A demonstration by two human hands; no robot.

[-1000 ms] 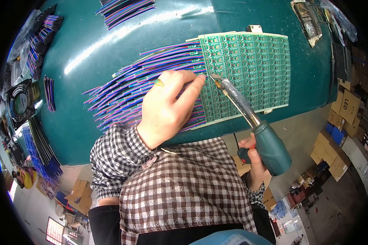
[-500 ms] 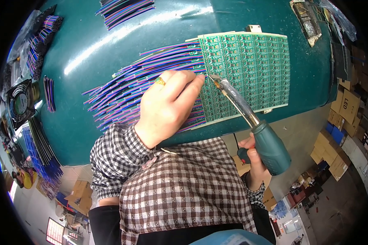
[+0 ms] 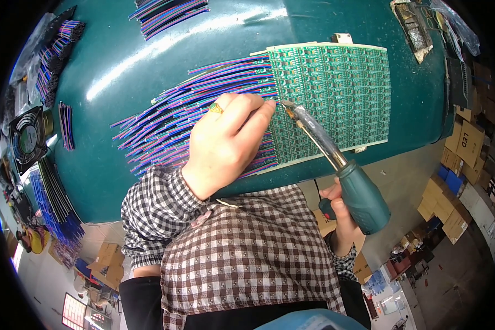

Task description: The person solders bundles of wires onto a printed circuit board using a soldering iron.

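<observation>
A panel of green circuit boards lies on the green table, with rows of small parts across it. Multicoloured flat wires fan out leftward from its left edge. Over those wires, my left hand has thumb and forefinger pinched at the edge of the panel, apparently on the end of one flat wire, mostly hidden by the fingers. My right hand grips a green-handled soldering iron, partly behind the handle. The iron's tip is at the panel's left edge, just right of my left fingertips.
More bundled wires lie at the far edge, with a small bundle to the left. A black fan stands at the left. A worn metal tray sits at the far right. Cardboard boxes stand beyond the table's right side.
The soldering iron has shifted very slightly left, its tip staying by the panel's left edge. My left hand keeps its pinch in almost the same place.
</observation>
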